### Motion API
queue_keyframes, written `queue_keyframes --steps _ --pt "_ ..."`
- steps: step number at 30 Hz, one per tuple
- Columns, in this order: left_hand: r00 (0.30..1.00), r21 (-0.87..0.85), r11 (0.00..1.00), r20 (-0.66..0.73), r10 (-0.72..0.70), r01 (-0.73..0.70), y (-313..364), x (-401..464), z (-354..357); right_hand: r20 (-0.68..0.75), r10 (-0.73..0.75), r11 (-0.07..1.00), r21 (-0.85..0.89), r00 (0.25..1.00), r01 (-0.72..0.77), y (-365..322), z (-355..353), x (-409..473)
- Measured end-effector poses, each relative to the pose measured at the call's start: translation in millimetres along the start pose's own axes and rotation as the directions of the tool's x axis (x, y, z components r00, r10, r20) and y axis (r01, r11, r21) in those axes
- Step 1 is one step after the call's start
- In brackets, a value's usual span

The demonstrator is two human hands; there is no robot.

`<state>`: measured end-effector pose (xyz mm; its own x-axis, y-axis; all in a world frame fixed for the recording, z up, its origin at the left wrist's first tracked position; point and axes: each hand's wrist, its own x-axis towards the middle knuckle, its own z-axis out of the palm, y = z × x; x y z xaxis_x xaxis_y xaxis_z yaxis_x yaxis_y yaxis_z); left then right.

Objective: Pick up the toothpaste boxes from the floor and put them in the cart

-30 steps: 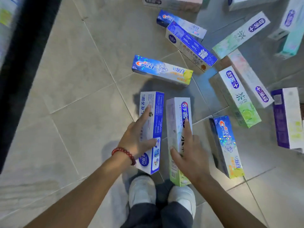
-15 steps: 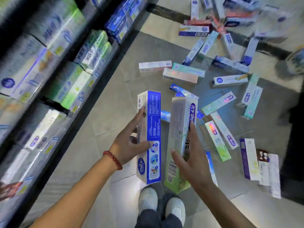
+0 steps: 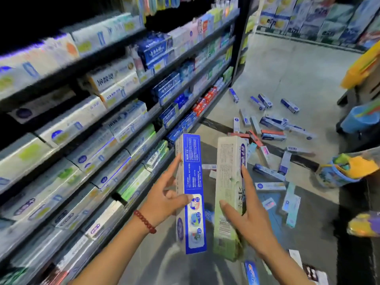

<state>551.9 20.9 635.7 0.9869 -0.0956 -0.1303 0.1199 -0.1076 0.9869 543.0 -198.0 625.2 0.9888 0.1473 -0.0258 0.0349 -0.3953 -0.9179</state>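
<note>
**Two boxes in hand, cart nowhere in sight**

The left hand [image 3: 164,199] grips the blue box [image 3: 192,194], thumb across the front panel, fingers behind the far edge. The right hand [image 3: 244,219] clamps the green-and-white box [image 3: 228,194], thumb on the near face and forefinger stretched up the side. Both boxes stand nearly upright at chest level, close together, a narrow gap between them, neither touching the other.

Now the carry. The judgement here: these are long, light cartons held near their lower halves, so the tops can swing. Keeping the thumbs pressed flat and the boxes vertical looks the safe way to travel. No cart shows clearly; the blue and yellow shapes at the right edge are too blurred to name, so the head has to find the drop point before the arms commit.

Room to move? The shelving [image 3: 107,120] runs tight along the left, its dark ledges jutting toward the left elbow, stocked faces just beside the blue box. Swinging left risks clipping a ledge. To the right and ahead the tiled floor [image 3: 287,64] opens out, but it is littered: scattered boxes [image 3: 269,172] lie between the hands and the far aisle, more just beside the feet at the bottom right. A turn to the right looks freest for the arms; the footing wants care, since a step onto a loose carton could slide.
</note>
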Motion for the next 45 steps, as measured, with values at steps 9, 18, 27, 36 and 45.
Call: queue_keyframes --steps 9,18,27,36,45 --pt "0.960 -0.027 0.979 -0.206 0.190 -0.200 155 -60 -42 0.069 -0.230 0.971 0.082 0.971 0.224 -161 -38 9" --pt "0.823 0.026 0.962 -0.513 0.245 -0.271 215 -151 -68 0.329 -0.428 0.898 0.263 0.841 0.354 -246 -23 -2" --pt "0.579 0.070 0.971 -0.792 0.193 -0.228 222 -305 -55 0.582 -0.573 0.818 0.449 0.577 0.359 -294 45 -62" --pt "0.257 0.134 0.986 -0.954 0.156 -0.104 210 -477 -32 0.762 -0.619 0.778 0.564 0.188 0.276 -327 129 -190" --pt "-0.047 0.028 0.996 -0.999 0.024 -0.083 186 -628 -13 0.785 -0.617 0.760 0.613 -0.055 0.214 -358 198 -331"
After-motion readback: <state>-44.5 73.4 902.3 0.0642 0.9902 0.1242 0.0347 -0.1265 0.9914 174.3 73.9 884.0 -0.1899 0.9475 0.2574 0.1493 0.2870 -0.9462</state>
